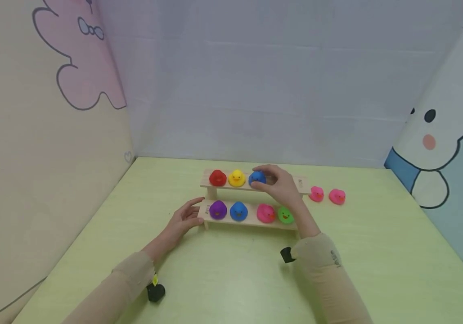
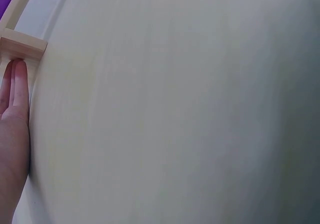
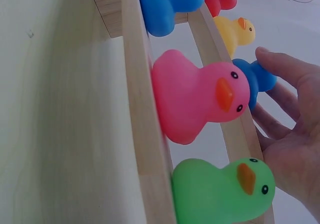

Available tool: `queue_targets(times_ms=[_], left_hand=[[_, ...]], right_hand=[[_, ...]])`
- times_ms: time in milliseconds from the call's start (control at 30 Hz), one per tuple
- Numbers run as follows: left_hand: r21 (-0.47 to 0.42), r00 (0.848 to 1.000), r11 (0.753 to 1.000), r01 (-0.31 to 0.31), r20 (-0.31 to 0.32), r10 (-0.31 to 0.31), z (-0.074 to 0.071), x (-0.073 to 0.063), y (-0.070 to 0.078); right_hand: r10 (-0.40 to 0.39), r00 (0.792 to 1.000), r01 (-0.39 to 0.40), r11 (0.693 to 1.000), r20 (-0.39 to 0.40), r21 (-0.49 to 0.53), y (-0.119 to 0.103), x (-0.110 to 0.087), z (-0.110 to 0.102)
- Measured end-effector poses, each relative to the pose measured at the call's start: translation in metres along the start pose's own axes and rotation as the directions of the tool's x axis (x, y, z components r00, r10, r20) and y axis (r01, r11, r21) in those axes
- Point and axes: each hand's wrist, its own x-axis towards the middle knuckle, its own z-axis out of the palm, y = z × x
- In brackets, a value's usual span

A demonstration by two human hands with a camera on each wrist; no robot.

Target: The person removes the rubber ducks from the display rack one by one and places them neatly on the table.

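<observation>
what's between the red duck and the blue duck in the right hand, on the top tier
Only the yellow duck sits between the red duck and the blue duck the right hand holds; the head view shows this.

Tabletop (image 1: 231,283): soft, even light in the head view, with a pale sheen near the front middle.
Right sleeve (image 1: 330,265): diffuse shadow along its left side.
Backdrop (image 1: 255,81): flatly lit, greyish violet.
Left wrist view: washed out, low contrast, darkening toward the right edge.
Pink duck (image 3: 192,101): fairly crisp up close, gently shaded.
Wooden rack (image 3: 135,104): broad, soft-edged shadow beside it.
</observation>
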Motion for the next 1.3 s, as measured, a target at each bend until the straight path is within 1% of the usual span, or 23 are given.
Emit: queue_targets(times_ms=[200, 533, 800, 967, 1067, 1133, 1300], left_hand=[[0.004, 1.000, 1.000, 0.005, -0.002, -0.005, -0.0003, 0.0012, 0.0015], [-0.005, 1.000, 1.000, -0.001, 0.005, 0.001, -0.0023, 0.0024, 0.0048], [-0.005, 0.999, 0.999, 0.043, -0.010, -0.043, -0.0014, 0.0000, 0.0012], [0.002, 0.998, 0.998, 0.057, -0.012, -0.057, 0.0007, -0.0004, -0.0007], [0.009, 0.998, 0.998, 0.057, -0.009, -0.057, 0.0018, -0.0006, -0.0012], [0.007, 0.999, 0.999, 0.046, -0.008, -0.046, 0.0023, -0.0007, -0.0008], [-0.006, 1.000, 1.000, 0.026, -0.009, -0.026, 0.0022, -0.0001, 0.0007]], right_hand=[[0.015, 1.000, -0.015, 1.000, 0.007, -0.007, -0.0003, 0.0017, -0.0008], [-0.037, 0.998, 0.037, 0.999, 0.044, 0.010, -0.0013, 0.0044, -0.0029], [-0.041, 0.996, 0.043, 0.998, 0.079, -0.033, 0.0035, 0.0054, -0.0037], [-0.043, 0.995, 0.047, 0.998, 0.089, -0.048, 0.0044, 0.0043, -0.0052], [-0.024, 0.995, 0.030, 0.998, 0.098, -0.058, 0.0035, 0.0034, -0.0056], [-0.017, 0.994, 0.024, 0.998, 0.107, -0.062, 0.0033, 0.0033, -0.0060], [-0.023, 0.993, 0.029, 0.998, 0.113, -0.056, 0.0035, 0.0051, -0.0069]])
